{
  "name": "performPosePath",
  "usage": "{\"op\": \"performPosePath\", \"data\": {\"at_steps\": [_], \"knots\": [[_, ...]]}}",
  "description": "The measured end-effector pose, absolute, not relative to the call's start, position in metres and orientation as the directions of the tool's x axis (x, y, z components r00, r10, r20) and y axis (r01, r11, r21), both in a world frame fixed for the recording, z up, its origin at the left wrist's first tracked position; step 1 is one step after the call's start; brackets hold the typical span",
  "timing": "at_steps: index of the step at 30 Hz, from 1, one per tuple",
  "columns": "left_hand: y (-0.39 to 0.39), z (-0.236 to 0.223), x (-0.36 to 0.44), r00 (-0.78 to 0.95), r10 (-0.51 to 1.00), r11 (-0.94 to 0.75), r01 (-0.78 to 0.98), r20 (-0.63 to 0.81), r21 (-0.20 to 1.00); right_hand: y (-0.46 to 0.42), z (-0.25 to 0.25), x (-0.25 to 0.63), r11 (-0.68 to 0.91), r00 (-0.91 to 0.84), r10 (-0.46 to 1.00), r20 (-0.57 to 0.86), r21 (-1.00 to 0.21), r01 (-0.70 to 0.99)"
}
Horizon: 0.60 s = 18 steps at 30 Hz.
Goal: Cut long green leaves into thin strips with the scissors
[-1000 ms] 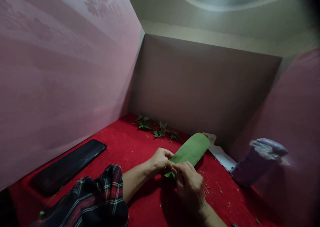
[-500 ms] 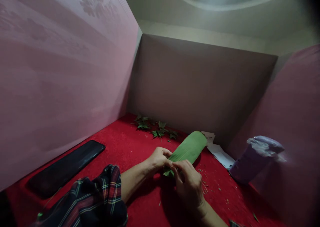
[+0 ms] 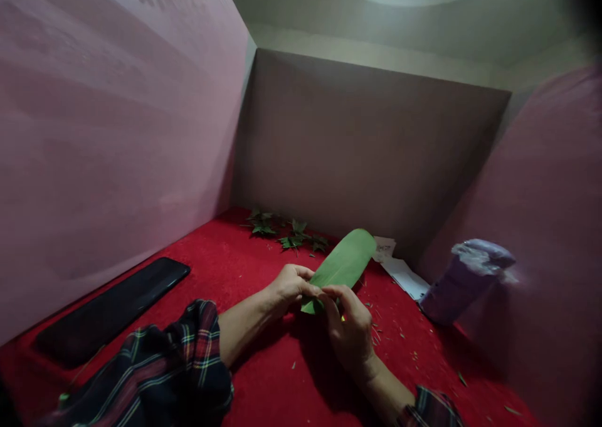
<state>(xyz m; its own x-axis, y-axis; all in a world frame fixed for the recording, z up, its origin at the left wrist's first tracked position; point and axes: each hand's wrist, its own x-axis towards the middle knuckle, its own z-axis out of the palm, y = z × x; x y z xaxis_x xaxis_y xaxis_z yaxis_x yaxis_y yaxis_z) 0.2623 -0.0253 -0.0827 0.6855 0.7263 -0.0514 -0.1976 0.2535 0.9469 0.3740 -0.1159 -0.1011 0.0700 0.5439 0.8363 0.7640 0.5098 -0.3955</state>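
A long green leaf [image 3: 345, 263] lies over the red cloth, its tip pointing to the far right. My left hand [image 3: 289, 284] pinches the near end of the leaf from the left. My right hand [image 3: 350, 326] pinches the same end from the right, fingers curled together. Both hands meet at the leaf's base, just above the cloth. Plaid sleeves cover both my forearms.
A black flat slab [image 3: 110, 309] lies at the left by the pink wall. Small dark green leaves [image 3: 282, 232] are heaped at the back. White paper [image 3: 399, 270] and a purple cup with a crumpled bag [image 3: 463, 279] stand at the right. Tiny green scraps dot the cloth.
The view has dropped a little, so everything sits higher in frame. My hands keep their grip on the leaf's base, with the right fingers shifted slightly.
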Motion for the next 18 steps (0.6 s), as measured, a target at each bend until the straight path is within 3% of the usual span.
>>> {"op": "performPosePath", "data": {"at_steps": [11, 18], "knots": [[-0.0252, -0.0785, 0.2621, 0.664, 0.745, 0.267, -0.215, -0.060, 0.939, -0.1153, -0.1033, 0.3767, 0.488, 0.102, 0.567, 0.817, -0.433, 0.758], [-0.0245, -0.0806, 0.2626, 0.660, 0.748, 0.265, -0.195, -0.073, 0.944, -0.1158, -0.1015, 0.3766, 0.510, 0.049, 0.555, 0.830, -0.386, 0.768]]}}
